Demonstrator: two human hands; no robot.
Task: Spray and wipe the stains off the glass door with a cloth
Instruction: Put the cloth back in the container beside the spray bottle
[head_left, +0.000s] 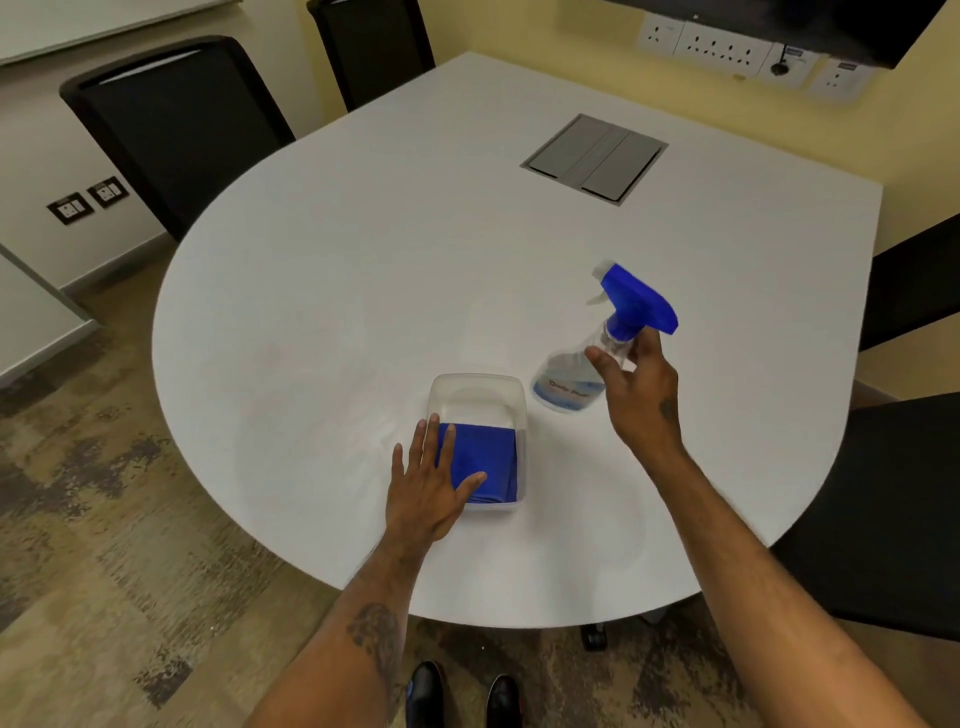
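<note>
A clear spray bottle (569, 382) with a blue trigger head leans to the right over the white table (363, 270). My right hand (636, 395) grips its neck, with the thumb on one side and the fingers on the other. A folded blue cloth (491, 457) lies in a clear plastic tub (475, 389) near the table's front edge, just left of the bottle. My left hand (431, 488) rests flat on the cloth's left part with its fingers spread, holding nothing. No glass door is in view.
A grey cable hatch (595, 158) is set into the table's far side. Black chairs stand at the back left (176, 130), the back (374, 47) and the right (883, 509). Wall sockets (727, 52) line the yellow wall. My shoes (462, 696) show below on patterned carpet.
</note>
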